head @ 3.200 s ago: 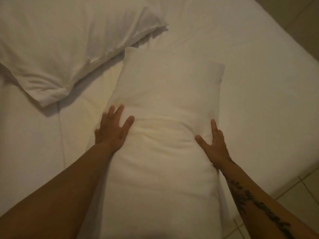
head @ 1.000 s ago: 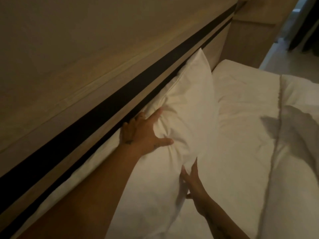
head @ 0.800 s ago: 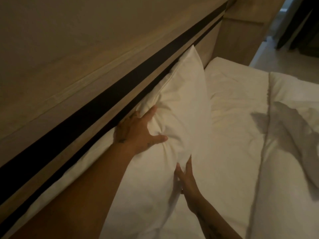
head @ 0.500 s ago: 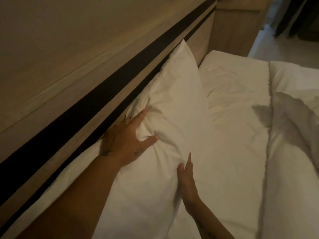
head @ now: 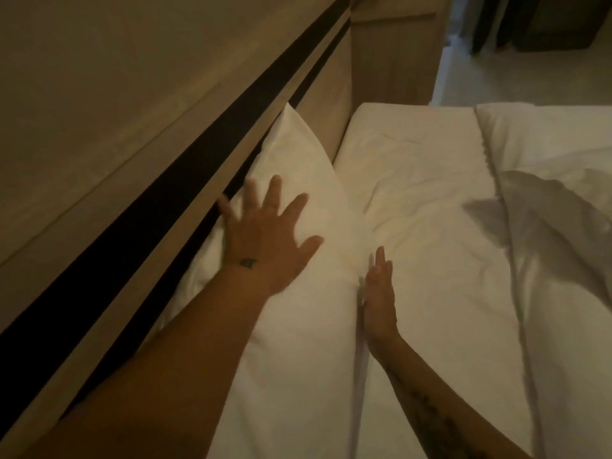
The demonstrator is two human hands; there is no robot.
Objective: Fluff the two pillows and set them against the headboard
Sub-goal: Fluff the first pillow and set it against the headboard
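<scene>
A white pillow [head: 298, 326] lies along the wooden headboard [head: 165, 180], its far corner pointing up against the boards. My left hand [head: 265, 240] rests flat on the pillow's upper part with fingers spread, holding nothing. My right hand [head: 379, 293] lies flat and edge-on against the pillow's right side, where it meets the mattress, fingers straight and together. Only this one pillow is in view.
White sheet covers the mattress [head: 430, 193] to the right of the pillow. A rumpled white duvet [head: 556, 246] lies further right. A wooden side panel [head: 394, 58] stands past the bed's far end, with pale floor [head: 516, 74] beyond.
My left hand has let go of the bunched pillow fabric and now lies flat with spread fingers. The pillow has settled lower against the headboard. My right hand slid along its edge.
</scene>
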